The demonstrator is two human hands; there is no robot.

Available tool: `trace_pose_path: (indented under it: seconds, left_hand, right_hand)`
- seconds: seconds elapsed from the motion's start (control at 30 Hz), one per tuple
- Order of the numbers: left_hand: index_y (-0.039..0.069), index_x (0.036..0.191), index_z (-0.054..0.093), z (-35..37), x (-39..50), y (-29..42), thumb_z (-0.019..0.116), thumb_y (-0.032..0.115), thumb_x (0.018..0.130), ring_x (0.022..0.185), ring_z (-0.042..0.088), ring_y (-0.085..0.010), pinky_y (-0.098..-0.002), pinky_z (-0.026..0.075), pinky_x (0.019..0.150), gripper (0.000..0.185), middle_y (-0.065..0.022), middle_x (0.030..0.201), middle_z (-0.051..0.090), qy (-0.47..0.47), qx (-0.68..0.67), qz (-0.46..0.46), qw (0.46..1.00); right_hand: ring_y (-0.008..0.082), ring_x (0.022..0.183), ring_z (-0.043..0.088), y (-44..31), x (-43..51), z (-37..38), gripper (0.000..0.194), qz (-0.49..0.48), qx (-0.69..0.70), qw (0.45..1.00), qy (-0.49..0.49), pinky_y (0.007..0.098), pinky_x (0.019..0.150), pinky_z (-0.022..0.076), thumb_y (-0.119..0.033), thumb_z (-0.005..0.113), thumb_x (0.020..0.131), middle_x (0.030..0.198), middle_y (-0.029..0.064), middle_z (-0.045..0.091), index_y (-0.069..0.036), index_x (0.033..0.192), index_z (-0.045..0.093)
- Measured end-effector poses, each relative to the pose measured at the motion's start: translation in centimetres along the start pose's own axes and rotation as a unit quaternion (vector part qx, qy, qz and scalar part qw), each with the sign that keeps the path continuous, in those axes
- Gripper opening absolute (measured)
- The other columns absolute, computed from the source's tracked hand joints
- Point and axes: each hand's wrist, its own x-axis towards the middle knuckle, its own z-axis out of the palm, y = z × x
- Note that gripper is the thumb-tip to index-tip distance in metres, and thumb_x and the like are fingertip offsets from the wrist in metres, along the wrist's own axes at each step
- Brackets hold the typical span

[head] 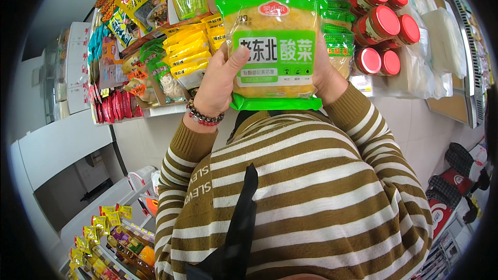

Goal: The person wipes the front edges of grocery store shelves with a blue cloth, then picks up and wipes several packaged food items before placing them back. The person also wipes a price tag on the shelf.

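Note:
Between my two hands is a green-and-clear plastic bag of pickled cabbage, held upright with its printed front facing me. My left hand grips the bag's left side, the thumb lying on the front; beaded bracelets circle that wrist. On the opposite side my right hand holds the bag's edge, with its fingers mostly hidden behind the pack. Similar green bags stand on the display just right of the held one. Yellow-and-white packets lie in rows to its left.
Red-lidded jars stand grouped at the right, near plastic bags. Food packs and a cardboard box of green packets fill the left display. A snack shelf is at lower left. Dark checked slippers sit at far right.

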Motion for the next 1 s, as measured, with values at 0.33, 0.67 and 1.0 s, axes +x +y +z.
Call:
trace_pose_path:
  seconds: [0.33, 0.67, 1.0]
  left_hand:
    - [0.003, 0.137, 0.047, 0.8, -0.6, 0.2, 0.061, 0.033, 0.100, 0.115, 0.057, -0.0143, -0.0323, 0.047, 0.100, 0.050, -0.0049, 0.129, 0.060, 0.016, -0.024, 0.004, 1.000]
    - [0.005, 0.136, 0.050, 0.9, -0.6, -0.1, 0.059, 0.031, 0.101, 0.113, 0.057, -0.0121, -0.0312, 0.047, 0.100, 0.044, -0.0025, 0.125, 0.062, 0.019, -0.030, 0.010, 0.999]
    - [0.005, 0.133, 0.053, 0.6, -0.4, -0.2, 0.059, 0.031, 0.101, 0.110, 0.059, -0.0125, -0.0310, 0.049, 0.097, 0.042, -0.0028, 0.123, 0.063, 0.024, -0.039, -0.004, 0.999]
  right_hand:
    - [0.0269, 0.113, 0.063, 0.1, -0.3, -0.1, 0.062, 0.019, 0.003, 1.000, -0.008, 0.0410, 0.096, 0.0531, -0.054, 0.039, 0.102, 0.132, 0.0126, 0.061, -0.005, 0.137, 0.053]
    - [0.0261, 0.108, 0.065, 0.2, -0.5, 0.9, 0.063, 0.033, -0.031, 0.997, 0.054, 0.0401, 0.092, 0.0545, -0.056, 0.040, 0.101, 0.128, 0.0127, 0.063, -0.005, 0.134, 0.056]
    - [0.0258, 0.108, 0.065, -0.1, -0.4, 0.5, 0.062, 0.037, -0.010, 0.999, 0.025, 0.0407, 0.093, 0.0541, -0.054, 0.039, 0.102, 0.127, 0.0129, 0.064, -0.004, 0.134, 0.056]
